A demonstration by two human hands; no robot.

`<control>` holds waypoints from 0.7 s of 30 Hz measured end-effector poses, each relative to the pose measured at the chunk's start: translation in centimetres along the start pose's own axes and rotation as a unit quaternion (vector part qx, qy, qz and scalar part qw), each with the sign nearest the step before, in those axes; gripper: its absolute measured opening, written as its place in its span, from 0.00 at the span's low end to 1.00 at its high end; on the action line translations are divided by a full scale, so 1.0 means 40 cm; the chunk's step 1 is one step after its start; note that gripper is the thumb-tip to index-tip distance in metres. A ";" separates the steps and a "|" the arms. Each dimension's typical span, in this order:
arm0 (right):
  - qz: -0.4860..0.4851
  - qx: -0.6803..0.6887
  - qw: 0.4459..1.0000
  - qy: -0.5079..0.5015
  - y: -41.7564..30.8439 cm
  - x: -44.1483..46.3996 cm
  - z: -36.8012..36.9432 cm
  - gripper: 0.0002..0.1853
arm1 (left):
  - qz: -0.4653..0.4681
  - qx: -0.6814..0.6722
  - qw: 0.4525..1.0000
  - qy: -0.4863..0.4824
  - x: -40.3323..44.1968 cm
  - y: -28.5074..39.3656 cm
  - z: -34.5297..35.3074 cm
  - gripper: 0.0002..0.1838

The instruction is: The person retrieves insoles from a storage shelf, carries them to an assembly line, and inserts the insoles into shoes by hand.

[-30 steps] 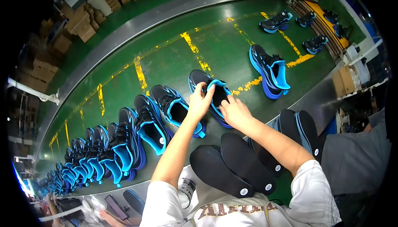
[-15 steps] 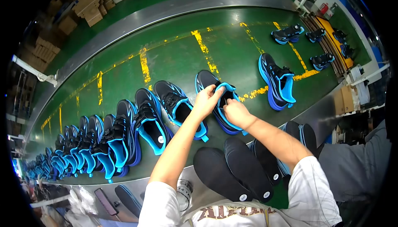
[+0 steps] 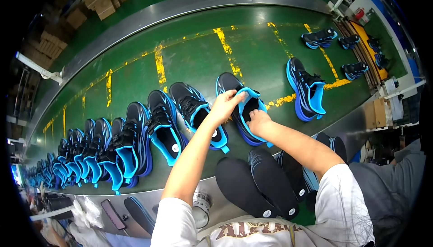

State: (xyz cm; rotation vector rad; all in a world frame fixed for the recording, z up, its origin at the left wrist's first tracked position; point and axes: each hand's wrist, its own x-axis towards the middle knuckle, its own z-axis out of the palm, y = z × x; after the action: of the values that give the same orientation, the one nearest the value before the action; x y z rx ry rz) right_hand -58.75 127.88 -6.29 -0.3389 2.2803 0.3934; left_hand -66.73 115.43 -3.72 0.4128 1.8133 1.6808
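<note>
A black and blue sneaker (image 3: pixel 248 133) lies in front of me on the green belt, toe pointing away. My left hand (image 3: pixel 225 106) pinches its blue-lined tongue and holds the opening wide. Over the right side of the opening, my right hand (image 3: pixel 260 122) has its fingers curled, with the fingertips inside the shoe; whatever they grip is hidden. Left of it sits another sneaker (image 3: pixel 185 94) with a white round label inside. Close to my body lie stacks of black insoles (image 3: pixel 235 185), some with white round labels at the heel.
A long row of sneakers (image 3: pixel 155 107) stretches left along the green belt (image 3: pixel 189 57). A single sneaker (image 3: pixel 297 89) stands to the right, with several more beyond. A phone (image 3: pixel 113 214) and a clear roll (image 3: pixel 201 208) lie on the metal edge. A person in grey (image 3: pixel 383 179) is at right.
My right hand's fingers have drawn back slightly and curled at the shoe's opening. My left hand still holds the tongue, now pulled wider. The view has shifted a little.
</note>
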 end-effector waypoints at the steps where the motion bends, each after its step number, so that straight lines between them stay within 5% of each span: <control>1: -0.005 -0.014 1.000 0.002 0.000 0.003 0.006 0.18 | -0.023 -0.034 0.999 0.015 -0.005 0.012 0.002 0.19; 3: -0.015 -0.043 0.999 0.008 0.003 0.009 0.013 0.17 | -0.042 -0.088 0.994 0.055 0.009 -0.010 0.001 0.24; 7: -0.081 -0.078 0.994 0.001 0.013 0.004 0.003 0.17 | 0.075 0.079 0.975 0.192 0.021 -0.017 0.020 0.23; 10: -0.128 -0.036 0.991 -0.029 0.037 -0.048 -0.034 0.19 | 0.316 0.341 0.855 0.230 0.023 -0.024 0.041 0.14; 13: -0.180 0.112 0.970 -0.122 0.067 -0.121 -0.101 0.28 | 0.280 0.476 0.814 0.180 0.020 -0.030 0.065 0.11; 17: -0.101 0.177 0.975 -0.088 0.013 -0.125 -0.055 0.35 | 0.260 0.550 0.777 0.163 0.016 -0.034 0.086 0.14; 20: -0.054 0.284 0.945 0.153 0.010 -0.136 0.018 0.23 | 0.296 0.551 0.762 0.168 0.003 -0.032 0.085 0.19; 21: -0.035 0.274 0.895 0.349 0.000 -0.151 0.038 0.16 | 0.313 0.547 0.757 0.173 -0.002 -0.033 0.082 0.21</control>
State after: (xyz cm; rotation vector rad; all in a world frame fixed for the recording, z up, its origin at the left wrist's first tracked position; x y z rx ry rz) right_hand -53.76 129.17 -2.77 -0.2925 2.9281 -0.5004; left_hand -64.36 117.75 -4.96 1.3910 3.0822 0.8140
